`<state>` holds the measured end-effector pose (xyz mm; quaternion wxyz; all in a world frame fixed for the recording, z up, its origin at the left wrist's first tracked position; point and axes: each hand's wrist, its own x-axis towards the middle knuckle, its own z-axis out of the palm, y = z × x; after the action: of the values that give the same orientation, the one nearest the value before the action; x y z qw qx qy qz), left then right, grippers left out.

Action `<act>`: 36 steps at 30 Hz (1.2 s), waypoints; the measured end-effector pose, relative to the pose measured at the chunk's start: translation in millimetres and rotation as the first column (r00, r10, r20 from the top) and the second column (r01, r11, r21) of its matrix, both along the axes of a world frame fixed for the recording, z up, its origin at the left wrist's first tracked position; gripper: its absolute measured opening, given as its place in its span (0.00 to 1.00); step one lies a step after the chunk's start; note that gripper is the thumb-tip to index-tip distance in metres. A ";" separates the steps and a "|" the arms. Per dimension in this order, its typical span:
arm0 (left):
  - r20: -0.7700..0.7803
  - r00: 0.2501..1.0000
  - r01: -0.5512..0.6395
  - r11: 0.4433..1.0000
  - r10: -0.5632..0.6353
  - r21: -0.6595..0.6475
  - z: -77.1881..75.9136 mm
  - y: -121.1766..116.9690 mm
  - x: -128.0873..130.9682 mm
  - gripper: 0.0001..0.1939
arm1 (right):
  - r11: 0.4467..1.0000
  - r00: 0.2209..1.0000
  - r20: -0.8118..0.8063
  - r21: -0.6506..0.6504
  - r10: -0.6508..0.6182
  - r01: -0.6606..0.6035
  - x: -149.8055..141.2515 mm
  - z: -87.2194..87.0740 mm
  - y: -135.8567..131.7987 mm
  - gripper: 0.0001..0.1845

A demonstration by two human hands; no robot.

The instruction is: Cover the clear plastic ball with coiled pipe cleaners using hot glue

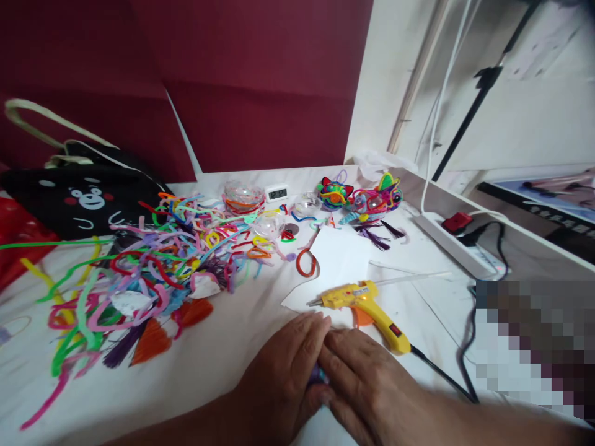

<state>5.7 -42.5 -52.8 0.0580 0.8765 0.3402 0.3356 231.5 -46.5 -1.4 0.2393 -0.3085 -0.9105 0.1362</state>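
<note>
My left hand [286,365] and my right hand [360,371] meet at the near edge of the white table [223,347], fingers curled together around a small purple thing [318,375] that is almost wholly hidden between them. Just beyond my right hand lies a yellow glue gun [367,306] with an orange trigger, its nozzle pointing left over a white sheet of paper [337,260].
A big tangle of coloured pipe cleaners [153,266] covers the left half, with orange and purple tassels [151,341]. Farther back are clear plastic domes [244,195], a small digital clock [277,193], finished colourful figures [367,198], a black bear-face bag [88,198] and a white power strip [458,244].
</note>
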 end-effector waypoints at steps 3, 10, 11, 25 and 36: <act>-0.013 1.000 0.016 0.999 -0.016 0.031 4.6 1.2 2.3 0.43 | 1.000 1.000 0.009 0.023 0.000 -0.001 0.1 -0.6 0.6 0.32; -0.028 1.000 0.006 1.000 -0.005 0.030 6.2 0.1 -0.6 0.43 | 1.000 0.999 -0.031 -0.022 -0.019 0.018 -2.8 2.7 0.1 0.26; -0.025 1.000 0.018 1.000 -0.017 0.009 7.1 -0.2 -1.8 0.43 | 0.999 0.999 -0.036 -0.033 -0.020 0.019 -3.1 2.9 0.0 0.26; -0.014 1.000 0.013 0.997 -0.012 0.073 5.4 3.1 -2.7 0.44 | 1.000 0.991 -0.135 0.025 0.001 0.002 -3.7 -10.3 2.7 0.19; -0.015 1.000 -0.018 0.973 0.022 0.232 27.8 5.8 7.1 0.47 | 0.934 0.984 -0.179 0.351 -0.002 0.066 -6.7 -15.5 6.7 0.23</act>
<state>12.9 -36.7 -25.0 -0.0511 0.8766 0.3081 0.3661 224.8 -39.8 -16.9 0.3730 -0.2628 -0.8898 -0.0079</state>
